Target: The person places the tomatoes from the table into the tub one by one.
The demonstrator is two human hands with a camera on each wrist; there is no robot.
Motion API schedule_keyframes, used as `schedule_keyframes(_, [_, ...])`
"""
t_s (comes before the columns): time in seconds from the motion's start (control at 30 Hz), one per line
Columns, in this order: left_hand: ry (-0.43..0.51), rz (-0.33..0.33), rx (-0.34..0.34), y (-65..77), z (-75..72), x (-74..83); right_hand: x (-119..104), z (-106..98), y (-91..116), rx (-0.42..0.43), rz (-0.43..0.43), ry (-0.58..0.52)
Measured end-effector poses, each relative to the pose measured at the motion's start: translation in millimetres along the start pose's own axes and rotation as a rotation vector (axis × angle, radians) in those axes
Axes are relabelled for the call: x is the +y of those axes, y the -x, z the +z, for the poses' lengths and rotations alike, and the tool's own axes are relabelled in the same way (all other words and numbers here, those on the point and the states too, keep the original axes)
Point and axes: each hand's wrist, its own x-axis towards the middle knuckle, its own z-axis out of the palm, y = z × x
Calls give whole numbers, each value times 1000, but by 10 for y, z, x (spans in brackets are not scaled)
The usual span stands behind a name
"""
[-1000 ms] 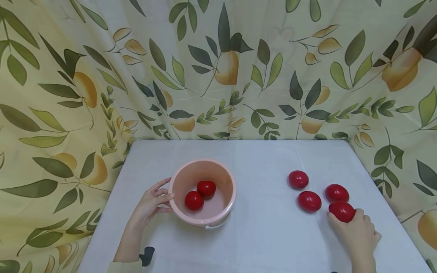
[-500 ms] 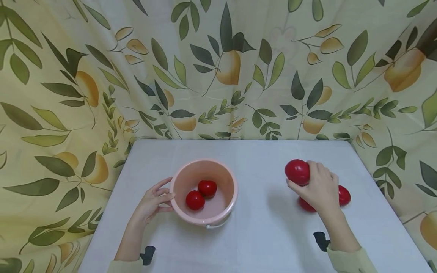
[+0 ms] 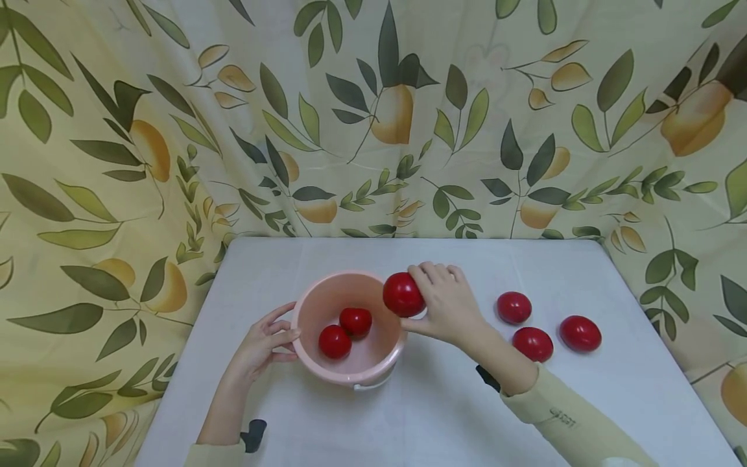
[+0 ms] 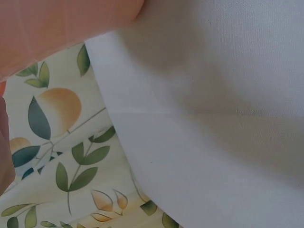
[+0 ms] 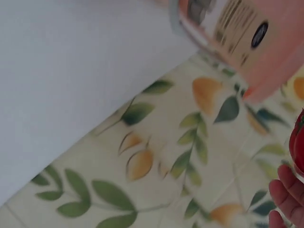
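A pink bucket [image 3: 350, 376] stands on the table, with two red tomatoes [image 3: 335, 342] inside. My left hand [image 3: 265, 344] holds its left side, one digit at the rim; in the left wrist view the bucket's wall [image 4: 61, 28] fills the top left corner. My right hand [image 3: 446, 301] grips another tomato [image 3: 403, 294] between fingers and thumb, overlapping the bucket's right rim. That tomato [image 5: 298, 147] shows a bit of green stem at the right wrist view's edge, beside my fingers [image 5: 290, 187].
Three more tomatoes lie at the table's right: a rear one [image 3: 513, 307], a front one [image 3: 533, 344] and a right one [image 3: 580, 333]. The bucket's white handle [image 3: 373, 383] hangs down at its front. A leaf-and-fruit patterned curtain [image 3: 362, 162] rises behind the white table [image 3: 432, 415].
My right hand has lifted a tomato from the group at the right and carried it leftward to the bucket's rim. The left hand stays at the bucket.
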Motion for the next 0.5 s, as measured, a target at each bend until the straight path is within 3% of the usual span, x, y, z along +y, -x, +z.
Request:
schedule_keyframes(0.2, [2,-1,-1,-5,4,-1,-275,243,-129,-55,-227,32])
schedule_keyframes(0.5, [16,4,-5,4,1,4,-504,587,-299,-324,-421,103])
